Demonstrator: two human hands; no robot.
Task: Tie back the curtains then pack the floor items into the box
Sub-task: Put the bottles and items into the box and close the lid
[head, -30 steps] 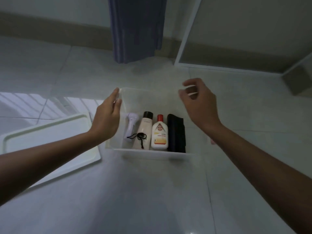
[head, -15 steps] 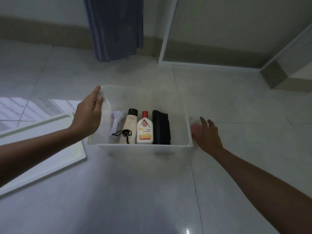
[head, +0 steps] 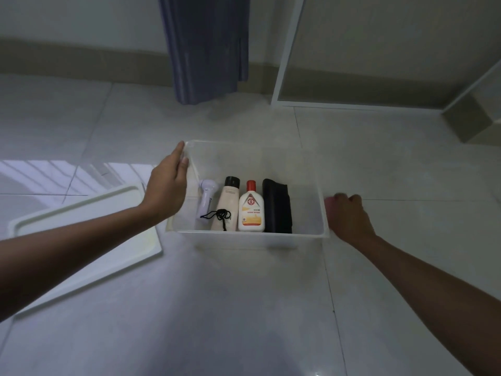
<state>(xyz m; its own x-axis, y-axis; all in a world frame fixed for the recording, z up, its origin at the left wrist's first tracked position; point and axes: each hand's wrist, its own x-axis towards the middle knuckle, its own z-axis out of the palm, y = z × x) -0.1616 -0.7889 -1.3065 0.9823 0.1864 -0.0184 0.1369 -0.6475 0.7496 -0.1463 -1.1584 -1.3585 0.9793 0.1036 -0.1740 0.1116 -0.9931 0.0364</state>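
Note:
A clear plastic box stands on the tiled floor. Inside lie a small lilac device, a beige bottle with a black cord across it, a white bottle with a red cap and a black folded item. My left hand rests with straight fingers against the box's left wall. My right hand is on the floor just outside the right wall, fingers curled over a small pink item that is mostly hidden. A blue curtain hangs at the back.
The box's white lid lies flat on the floor to the left, under my left forearm. A white door frame stands behind the box on the right. A beige skirting corner juts out far right.
My right hand came down from above the box to the floor by its right wall and curled its fingers over the pink item. The left hand stayed at the left wall.

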